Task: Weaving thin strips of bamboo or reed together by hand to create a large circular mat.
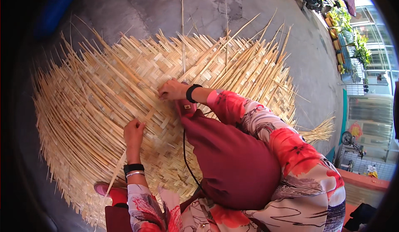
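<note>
Under both hands spreads a large half-woven bamboo mat (160,59), its middle in a tight diagonal weave and its loose strips fanning out at the edges. My left hand (134,135) is closed over the left part of the weave, pinching a pale bamboo strip (117,169) that trails down past the wrist. Farther up and to the right, my right hand (173,90) rests low on the weave beside my shoe, its fingers curled and pressed together. Whatever those fingers hold is hidden from view.
My knee in dark red trousers (232,161) and one foot rest on the mat; my other shoe (102,188) is at lower left. A bundle of strips (322,130) lies on the grey floor at right. Potted plants (359,47) and a bright building stand beyond.
</note>
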`<act>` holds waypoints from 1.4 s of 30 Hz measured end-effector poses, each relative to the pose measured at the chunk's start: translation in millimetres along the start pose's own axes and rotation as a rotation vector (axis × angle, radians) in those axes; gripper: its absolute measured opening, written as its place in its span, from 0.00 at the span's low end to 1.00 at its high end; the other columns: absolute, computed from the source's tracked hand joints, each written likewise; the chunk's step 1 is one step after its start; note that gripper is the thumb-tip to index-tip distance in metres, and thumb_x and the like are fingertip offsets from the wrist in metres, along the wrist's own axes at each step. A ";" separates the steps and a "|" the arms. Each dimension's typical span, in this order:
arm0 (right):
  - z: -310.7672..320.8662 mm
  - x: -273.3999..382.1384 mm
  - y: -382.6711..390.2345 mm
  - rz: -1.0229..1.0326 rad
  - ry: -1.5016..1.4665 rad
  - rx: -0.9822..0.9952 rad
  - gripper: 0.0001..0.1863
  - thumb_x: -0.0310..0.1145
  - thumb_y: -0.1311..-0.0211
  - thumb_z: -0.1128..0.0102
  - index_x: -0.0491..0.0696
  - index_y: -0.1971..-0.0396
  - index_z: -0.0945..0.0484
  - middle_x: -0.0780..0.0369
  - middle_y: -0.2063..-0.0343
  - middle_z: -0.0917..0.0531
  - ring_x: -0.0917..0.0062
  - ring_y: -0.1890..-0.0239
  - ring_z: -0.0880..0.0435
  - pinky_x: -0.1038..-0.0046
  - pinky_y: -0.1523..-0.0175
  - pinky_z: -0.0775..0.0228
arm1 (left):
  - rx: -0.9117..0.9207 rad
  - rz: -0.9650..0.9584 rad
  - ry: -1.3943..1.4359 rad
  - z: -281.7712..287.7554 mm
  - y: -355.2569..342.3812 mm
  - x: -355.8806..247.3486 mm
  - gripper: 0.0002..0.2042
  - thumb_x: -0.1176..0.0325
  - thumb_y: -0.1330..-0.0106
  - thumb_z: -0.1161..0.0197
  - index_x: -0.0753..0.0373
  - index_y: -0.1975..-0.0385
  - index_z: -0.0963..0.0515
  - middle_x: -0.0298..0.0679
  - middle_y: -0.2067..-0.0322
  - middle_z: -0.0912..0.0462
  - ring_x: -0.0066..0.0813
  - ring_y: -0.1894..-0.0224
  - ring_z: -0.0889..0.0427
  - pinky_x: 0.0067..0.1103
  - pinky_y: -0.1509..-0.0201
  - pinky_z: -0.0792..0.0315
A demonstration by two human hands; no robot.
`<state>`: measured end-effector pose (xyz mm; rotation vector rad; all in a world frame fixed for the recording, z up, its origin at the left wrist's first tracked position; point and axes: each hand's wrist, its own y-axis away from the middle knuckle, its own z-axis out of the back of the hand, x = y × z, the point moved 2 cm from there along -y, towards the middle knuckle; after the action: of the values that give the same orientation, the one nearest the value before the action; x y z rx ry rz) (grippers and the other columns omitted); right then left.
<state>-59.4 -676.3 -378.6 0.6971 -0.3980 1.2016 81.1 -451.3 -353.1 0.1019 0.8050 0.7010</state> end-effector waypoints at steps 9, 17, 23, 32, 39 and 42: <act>13.5 11.0 -4.2 -0.005 0.324 0.021 0.03 0.39 0.50 0.41 0.59 0.77 0.21 0.67 0.75 0.19 0.70 0.66 0.20 0.51 0.56 0.43 | -0.026 0.035 -0.172 -22.7 2.6 9.4 0.11 0.58 0.45 0.37 0.59 0.75 0.24 0.42 0.77 0.20 0.44 0.70 0.20 0.35 0.67 0.29; -3.4 38.5 12.0 -0.131 0.514 0.386 0.08 0.34 0.49 0.43 0.49 0.71 0.19 0.55 0.66 0.17 0.61 0.56 0.19 0.46 0.42 0.47 | 0.126 0.063 -0.205 -42.7 33.7 0.3 0.09 0.61 0.43 0.38 0.60 0.73 0.22 0.45 0.72 0.18 0.45 0.63 0.19 0.38 0.62 0.26; -5.8 40.0 10.8 -0.125 0.562 0.380 0.10 0.33 0.50 0.44 0.47 0.70 0.18 0.56 0.66 0.17 0.59 0.56 0.20 0.48 0.46 0.47 | 0.112 0.128 -0.172 -32.7 36.2 3.8 0.11 0.58 0.45 0.36 0.60 0.75 0.21 0.44 0.73 0.18 0.45 0.64 0.19 0.35 0.61 0.26; 6.7 58.2 10.9 -0.040 0.733 0.278 0.10 0.29 0.50 0.43 0.47 0.67 0.18 0.57 0.63 0.17 0.60 0.51 0.21 0.48 0.43 0.44 | 0.343 0.335 -0.128 75.2 92.2 102.8 0.15 0.57 0.54 0.29 0.64 0.76 0.18 0.47 0.74 0.18 0.41 0.69 0.18 0.31 0.62 0.28; 115.1 141.0 -30.0 0.387 0.324 0.225 0.09 0.36 0.51 0.40 0.46 0.75 0.22 0.54 0.73 0.21 0.59 0.66 0.22 0.60 0.62 0.31 | 0.163 0.354 -0.302 120.2 140.8 150.4 0.22 0.53 0.55 0.28 0.64 0.67 0.19 0.49 0.68 0.17 0.44 0.63 0.18 0.34 0.57 0.26; 141.0 253.8 -37.0 0.542 0.443 0.209 0.08 0.34 0.51 0.39 0.45 0.76 0.23 0.55 0.77 0.21 0.60 0.71 0.22 0.62 0.65 0.32 | 0.075 0.473 -0.423 123.1 169.1 155.0 0.24 0.54 0.55 0.28 0.63 0.62 0.21 0.47 0.62 0.17 0.44 0.57 0.19 0.34 0.55 0.25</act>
<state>69.8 -599.2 -127.6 0.4883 -0.0849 1.8849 150.3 -204.7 -306.5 0.5037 0.3973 1.0506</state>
